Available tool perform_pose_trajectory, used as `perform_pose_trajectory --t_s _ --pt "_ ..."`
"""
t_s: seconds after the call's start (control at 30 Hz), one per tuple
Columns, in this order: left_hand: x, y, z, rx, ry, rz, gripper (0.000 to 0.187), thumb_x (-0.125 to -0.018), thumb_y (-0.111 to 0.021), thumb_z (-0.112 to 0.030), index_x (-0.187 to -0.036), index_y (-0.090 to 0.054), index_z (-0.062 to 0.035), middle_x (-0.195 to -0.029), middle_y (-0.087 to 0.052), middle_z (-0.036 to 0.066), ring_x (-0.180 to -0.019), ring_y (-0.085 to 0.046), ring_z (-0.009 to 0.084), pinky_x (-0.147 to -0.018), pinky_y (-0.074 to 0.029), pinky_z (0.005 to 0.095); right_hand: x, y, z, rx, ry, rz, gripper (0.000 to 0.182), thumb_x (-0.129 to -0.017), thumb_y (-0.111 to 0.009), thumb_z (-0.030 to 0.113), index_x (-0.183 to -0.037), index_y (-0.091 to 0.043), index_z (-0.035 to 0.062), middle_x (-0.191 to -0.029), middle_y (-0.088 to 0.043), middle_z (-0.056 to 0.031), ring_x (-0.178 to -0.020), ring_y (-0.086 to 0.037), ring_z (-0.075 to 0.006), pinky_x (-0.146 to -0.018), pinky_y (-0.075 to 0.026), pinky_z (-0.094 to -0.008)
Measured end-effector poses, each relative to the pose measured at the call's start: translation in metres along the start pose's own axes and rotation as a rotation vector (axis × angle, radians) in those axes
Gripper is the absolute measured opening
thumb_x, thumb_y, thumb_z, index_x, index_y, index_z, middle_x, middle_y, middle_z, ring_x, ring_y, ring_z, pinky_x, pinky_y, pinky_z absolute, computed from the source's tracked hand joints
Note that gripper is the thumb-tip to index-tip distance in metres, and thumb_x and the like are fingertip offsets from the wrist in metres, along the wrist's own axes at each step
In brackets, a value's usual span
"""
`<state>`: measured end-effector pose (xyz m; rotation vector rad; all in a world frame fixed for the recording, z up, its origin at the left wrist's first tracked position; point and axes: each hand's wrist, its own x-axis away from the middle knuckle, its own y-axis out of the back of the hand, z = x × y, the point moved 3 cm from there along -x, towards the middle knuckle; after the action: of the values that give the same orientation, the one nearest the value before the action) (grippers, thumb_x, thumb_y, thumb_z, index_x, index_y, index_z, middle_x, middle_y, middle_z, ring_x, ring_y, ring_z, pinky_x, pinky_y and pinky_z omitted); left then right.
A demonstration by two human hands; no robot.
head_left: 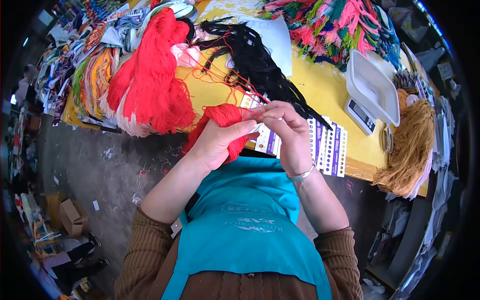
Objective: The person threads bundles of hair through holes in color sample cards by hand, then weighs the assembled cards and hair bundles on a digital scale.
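Note:
A bunched hank of red thread (212,117) hangs from my left hand (222,140), whose fingers are closed around it. My right hand (287,127), with a bracelet on the wrist, is closed in a pinch beside the left fingertips. Red strands run up from the fingers across the table, so the right hand seems to grip thread too. Both hands are in front of the table's near edge, over the teal apron (240,210). Under and beside the right hand lie several white and purple cards with rows of dots (327,147).
On the yellow table (205,90) lie a large red thread bundle (160,75), black thread (255,55) and multicoloured skeins (335,25). At the right stand a scale with a white tray (372,87) and brown thread (412,145). A cardboard box (73,217) sits on the floor.

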<state>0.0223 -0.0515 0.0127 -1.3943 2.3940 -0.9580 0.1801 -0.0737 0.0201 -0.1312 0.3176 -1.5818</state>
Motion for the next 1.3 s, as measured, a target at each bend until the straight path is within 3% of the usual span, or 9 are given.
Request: perform_pose_trajectory --t_s 0.17,0.23,0.37,0.53,0.63,0.73,0.83,1.0,1.3 --pt "0.001 0.007 -0.004 0.215 0.075 0.068 0.020 -0.091 -0.064 -0.020 -0.103 -0.062 -0.0046 -0.094 -0.066 0.011 -0.103 -0.064 0.0269 -0.094 -0.048 0.0446 -0.004 0.027 0.031 -0.641 -0.114 0.122 0.012 -0.093 -0.052 0.014 -0.094 -0.061 0.0057 -0.120 -0.062 -0.0155 -0.107 -0.059 -0.0243 -0.101 -0.042 -0.0434" --pt "0.001 0.032 -0.011 0.454 0.046 0.240 0.037 -0.093 -0.063 -0.029 -0.123 -0.057 -0.0104 -0.062 -0.047 -0.005 -0.071 -0.058 0.0138 -0.083 -0.050 0.0381 -0.004 0.062 0.052 -0.914 -0.131 0.030 0.011 -0.094 -0.051 0.016 -0.093 -0.055 0.0062 -0.080 -0.054 -0.0015 -0.074 -0.053 -0.0166 -0.085 -0.048 -0.0383" --pt "0.020 0.053 -0.085 0.616 -0.318 0.589 0.080 -0.092 -0.065 -0.033 -0.154 -0.016 -0.0210 -0.054 -0.048 -0.005 -0.046 -0.042 0.0032 -0.047 -0.043 0.0209 0.011 0.225 0.143 -0.338 0.212 -0.399 0.015 -0.093 -0.057 0.017 -0.082 -0.051 0.0093 -0.064 -0.027 0.0046 -0.054 -0.024 -0.0064 -0.046 -0.021 -0.0231" --pt "0.055 0.066 -0.146 0.577 -0.489 0.771 0.087 -0.084 -0.073 -0.014 -0.153 -0.020 -0.0160 -0.085 -0.055 0.002 -0.070 -0.056 0.0118 -0.066 -0.055 0.0314 0.126 0.472 0.313 0.262 0.655 -1.140 0.008 -0.089 -0.062 0.008 -0.089 -0.066 -0.0002 -0.058 -0.044 0.0018 -0.048 -0.030 -0.0061 -0.042 -0.022 -0.0196" --pt "0.050 0.068 -0.136 0.540 -0.454 0.600 0.063 -0.080 -0.075 -0.013 -0.137 -0.048 -0.0103 -0.100 -0.046 0.003 -0.098 -0.050 0.0159 -0.070 -0.053 0.0362 0.127 0.422 0.338 0.419 0.780 -1.300 0.033 -0.088 -0.062 0.002 -0.121 -0.064 0.0001 -0.073 -0.054 -0.0022 -0.054 -0.037 -0.0044 -0.046 -0.032 -0.0180" --pt "0.015 0.043 -0.100 0.186 -0.329 0.558 0.022 -0.098 -0.050 -0.026 -0.100 -0.060 -0.0071 -0.092 -0.045 0.005 -0.071 -0.042 0.0146 -0.055 -0.044 0.0239 0.071 0.301 0.268 1.702 0.754 -0.754 0.020 -0.092 -0.059 0.004 -0.109 -0.068 -0.0001 -0.100 -0.068 -0.0083 -0.064 -0.047 -0.0039 -0.050 -0.036 -0.0129" --pt "-0.026 0.006 -0.044 -0.020 -0.071 0.241 0.032 -0.097 -0.051 -0.026 -0.118 -0.060 -0.0033 -0.093 -0.064 0.009 -0.066 -0.060 0.0135 -0.051 -0.044 0.0228 0.018 0.218 0.161 0.701 0.126 -0.544 0.015 -0.093 -0.058 0.020 -0.097 -0.066 0.0082 -0.093 -0.070 -0.0026 -0.058 -0.047 -0.0022 -0.051 -0.038 -0.0189" --pt "-0.072 -0.022 0.030 -0.370 0.252 0.057 0.038 -0.096 -0.056 -0.030 -0.123 -0.057 -0.0031 -0.117 -0.064 0.010 -0.087 -0.066 0.0161 -0.062 -0.047 0.0245 -0.017 0.158 0.006 0.600 -0.099 -0.018 0.010 -0.087 -0.064 0.006 -0.092 -0.065 -0.0022 -0.081 -0.067 -0.0050 -0.075 -0.062 -0.0096 -0.067 -0.049 -0.0237" --pt "-0.087 -0.034 0.085 -0.323 0.429 -0.172 0.036 -0.097 -0.055 -0.023 -0.122 -0.054 0.0015 -0.115 -0.062 0.013 -0.081 -0.067 0.0170 -0.062 -0.046 0.0265 -0.021 0.152 -0.048 0.822 -0.189 -0.033 0.013 -0.087 -0.062 0.009 -0.093 -0.064 -0.0025 -0.079 -0.069 -0.0075 -0.072 -0.063 -0.0104 -0.066 -0.050 -0.0245"
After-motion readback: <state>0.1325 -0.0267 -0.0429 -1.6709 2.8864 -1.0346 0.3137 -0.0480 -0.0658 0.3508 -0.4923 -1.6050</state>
